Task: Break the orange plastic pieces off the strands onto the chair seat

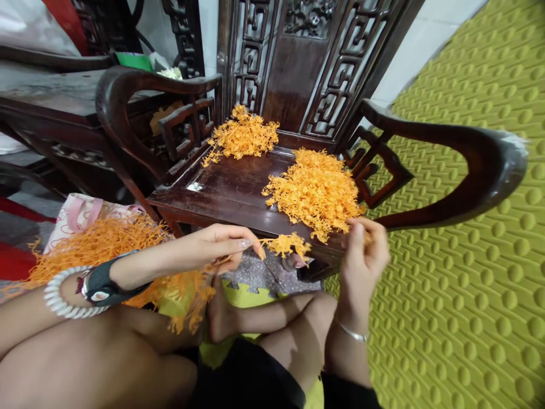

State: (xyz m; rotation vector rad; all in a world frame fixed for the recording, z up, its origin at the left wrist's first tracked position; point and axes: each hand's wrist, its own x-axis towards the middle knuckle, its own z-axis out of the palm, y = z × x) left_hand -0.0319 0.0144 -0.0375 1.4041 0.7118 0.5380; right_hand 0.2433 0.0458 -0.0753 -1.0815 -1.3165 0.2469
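Note:
My left hand (225,248) is closed, its thumb and fingers pinching the stem of an orange artificial flower sprig (287,245). The frilly end of the sprig points right, in front of the chair seat's edge. My right hand (365,250) is at the right front corner of the seat, fingers drawn together beside a large pile of orange sprigs (317,190). What lies between those fingers is too small and hidden to name. A smaller pile of sprigs (244,135) sits at the seat's back left.
The dark carved wooden chair (238,199) has curved armrests at both sides. Loose orange strands (102,244) heap by a pink-and-white bag (76,218) on the left, below my left forearm. Yellow bumpy foam matting (460,272) covers the right side. A green container (134,61) stands behind left.

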